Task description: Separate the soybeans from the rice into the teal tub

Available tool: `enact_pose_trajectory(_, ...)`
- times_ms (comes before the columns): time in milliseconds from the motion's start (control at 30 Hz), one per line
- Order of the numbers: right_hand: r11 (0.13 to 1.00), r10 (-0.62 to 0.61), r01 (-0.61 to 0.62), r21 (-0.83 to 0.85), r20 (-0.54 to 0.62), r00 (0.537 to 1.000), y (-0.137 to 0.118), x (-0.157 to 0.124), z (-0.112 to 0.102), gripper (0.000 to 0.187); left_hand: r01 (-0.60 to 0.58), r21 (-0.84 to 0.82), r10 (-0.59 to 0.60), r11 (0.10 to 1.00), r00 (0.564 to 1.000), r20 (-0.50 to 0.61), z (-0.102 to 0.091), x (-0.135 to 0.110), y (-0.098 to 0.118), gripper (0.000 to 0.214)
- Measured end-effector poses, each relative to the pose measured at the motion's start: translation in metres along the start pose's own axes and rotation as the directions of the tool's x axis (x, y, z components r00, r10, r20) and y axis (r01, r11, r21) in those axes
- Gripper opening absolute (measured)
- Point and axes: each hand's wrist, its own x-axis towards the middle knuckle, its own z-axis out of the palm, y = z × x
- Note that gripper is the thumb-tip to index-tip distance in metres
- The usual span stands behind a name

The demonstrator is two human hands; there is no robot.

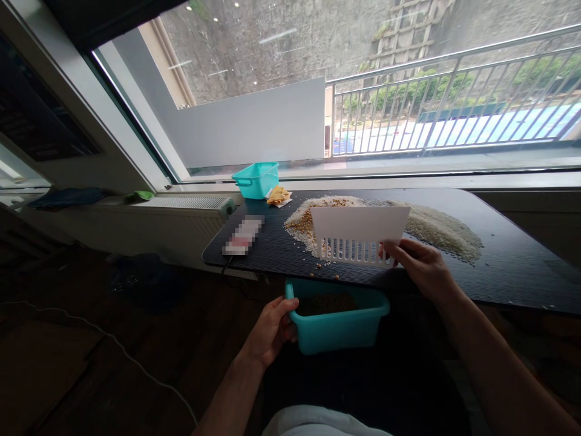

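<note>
My left hand (pixel 272 330) grips the left rim of a turquoise plastic basin (pixel 340 330), which is held just below the table's front edge. Dark small grains cover its bottom. In my right hand (pixel 420 263) is a white slotted card (pixel 361 223), pinched at its lower right corner and upright above the table. Its row of slots points down. Behind and left of the card lies a heap of white rice mixed with yellowish beans (pixel 299 223), partly hidden by the card. To the right spreads a pile of rice (pixel 447 230).
Another turquoise basin (pixel 258 181) stands at the back left of the dark table (pixel 512 260), beside a folded yellow cloth (pixel 278 195). A blurred-out phone-like object (pixel 244 235) with a cable lies near the left edge. A radiator (pixel 190 212) and window border the table.
</note>
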Motion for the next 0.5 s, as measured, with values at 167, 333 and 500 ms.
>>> enact_pose_trajectory(167,1.000,0.007,-0.007,-0.008,0.006,1.000,0.0015,0.0016,0.0038,0.036,-0.007,-0.005,0.007,1.000,1.000,-0.005,-0.0014,-0.0002,0.0005,0.040)
enact_pose_trajectory(333,0.999,0.000,0.001,-0.032,0.031,1.000,0.0011,0.0013,0.0050,0.038,-0.007,0.003,0.007,1.000,1.000,-0.021,-0.0012,-0.0002,0.0005,0.041)
enact_pose_trajectory(500,1.000,-0.008,0.010,-0.027,0.079,0.997,0.0006,0.0010,0.0019,0.039,-0.011,-0.002,0.011,1.000,1.000,-0.019,-0.0003,-0.0001,0.0003,0.042)
